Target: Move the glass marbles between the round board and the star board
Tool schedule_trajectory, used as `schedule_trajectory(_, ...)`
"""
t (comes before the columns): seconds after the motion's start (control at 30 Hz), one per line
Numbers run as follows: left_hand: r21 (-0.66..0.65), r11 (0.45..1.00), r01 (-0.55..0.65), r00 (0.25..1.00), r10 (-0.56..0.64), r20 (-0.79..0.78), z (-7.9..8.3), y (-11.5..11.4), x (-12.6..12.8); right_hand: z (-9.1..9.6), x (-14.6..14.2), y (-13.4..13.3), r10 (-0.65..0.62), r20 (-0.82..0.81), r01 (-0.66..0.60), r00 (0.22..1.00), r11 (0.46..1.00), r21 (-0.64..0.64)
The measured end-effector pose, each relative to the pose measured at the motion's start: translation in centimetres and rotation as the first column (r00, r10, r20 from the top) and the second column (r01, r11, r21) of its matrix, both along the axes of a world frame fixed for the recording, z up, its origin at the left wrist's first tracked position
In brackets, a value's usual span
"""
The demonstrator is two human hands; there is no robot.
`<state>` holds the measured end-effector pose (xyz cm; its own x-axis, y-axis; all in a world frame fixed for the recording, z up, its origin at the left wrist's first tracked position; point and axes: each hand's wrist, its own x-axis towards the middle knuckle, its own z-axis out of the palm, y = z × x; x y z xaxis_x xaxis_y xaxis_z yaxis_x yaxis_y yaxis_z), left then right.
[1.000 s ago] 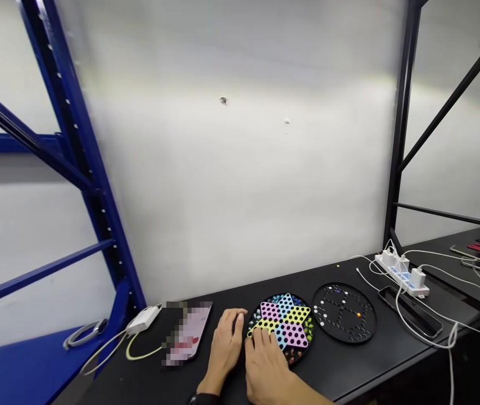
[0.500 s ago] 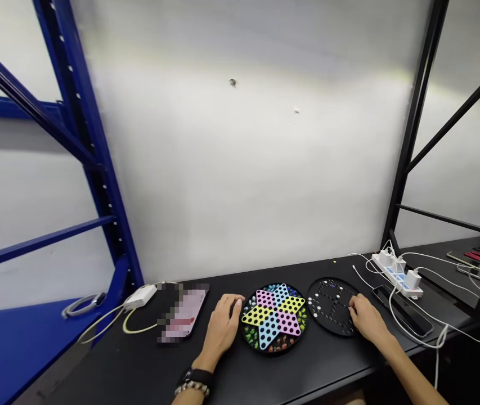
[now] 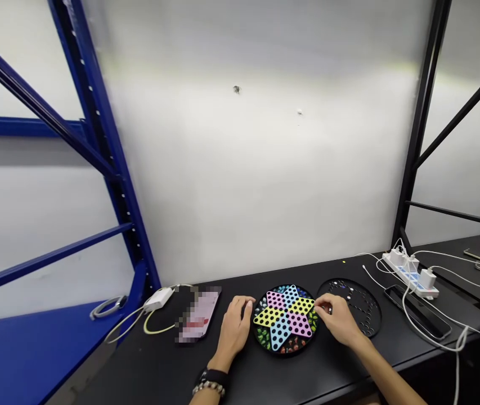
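Observation:
A round black board (image 3: 287, 319) with a star of pink, yellow and blue holed fields lies on the black table (image 3: 147, 371). Coloured marbles fill its rim pockets. My left hand (image 3: 234, 331) rests at the board's left edge, fingers curled against the rim. My right hand (image 3: 338, 319) is between this board and a second round black board (image 3: 360, 304) to the right, which carries a few white marbles. Its fingers are pinched together near the star board's right edge; what they hold is too small to make out.
A phone (image 3: 200, 320) and a white charger (image 3: 158, 299) with cables lie left of my hands. A power strip (image 3: 411, 275), another phone (image 3: 417, 318) and cables lie at the right. Blue shelving (image 3: 108, 169) stands left, a black rack (image 3: 421, 129) right.
My right hand went from the star board to the second board, then came back to the star board's right edge. My left hand stayed at the left rim. The view shifted slightly.

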<state>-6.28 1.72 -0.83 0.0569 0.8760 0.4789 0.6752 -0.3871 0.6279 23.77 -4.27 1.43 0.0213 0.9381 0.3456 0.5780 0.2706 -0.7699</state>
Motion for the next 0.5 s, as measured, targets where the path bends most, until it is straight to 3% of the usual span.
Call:
schedule_trajectory(0.17,0.005,1.0,0.009,1.0,-0.009,-0.005,-0.3,0.1,-0.1,0.1,-7.3,0.8,0.105,-0.026,-0.106,0.994,0.992,-0.074)
schedule_trajectory(0.37,0.038,0.999,0.017,1.0,-0.017,0.0,-0.6,0.2,-0.2,-1.4,-13.4,2.2,0.215,0.205,-0.209,0.955,0.977,-0.052)
schedule_trajectory(0.5,0.057,0.998,0.026,1.0,-0.026,0.001,-0.7,0.3,-0.3,-1.8,-15.3,2.6,0.234,0.413,-0.246,0.88,0.969,-0.025)
